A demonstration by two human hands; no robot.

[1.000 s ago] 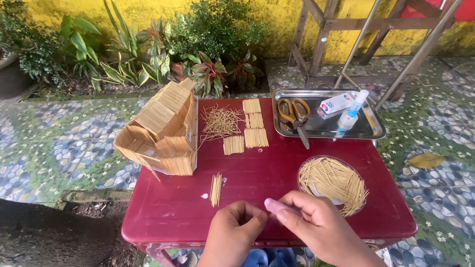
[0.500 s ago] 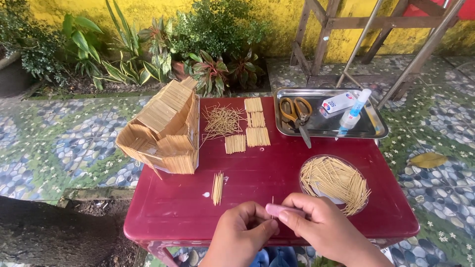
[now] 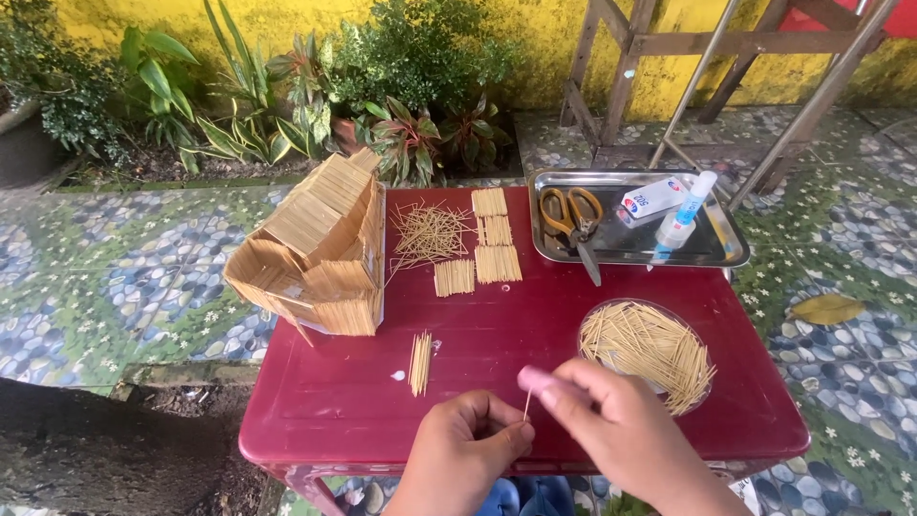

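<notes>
Right now my left hand and right hand meet at the near edge of the red table, both pinching one toothpick that stands about upright between them. Left fingers are curled shut on its lower end; right thumb and forefinger are pressed together on its upper end, the other right fingers loosely bent.

Just left of my hands lies a small bundle of toothpicks flat on the table, with a tiny white blob beside it (glue maybe, cannot tell). Right of my hands, a round clear dish is heaped with loose toothpicks.

Far left of the table stands a toothpick house model, tilted, overhanging the table edge. Next to it sits a loose tangle of toothpicks, then four flat toothpick panels.

Back right, a metal tray holds yellow-handled scissors, a small white box and a glue bottle with a blue label. Plants and a yellow wall stand behind.
</notes>
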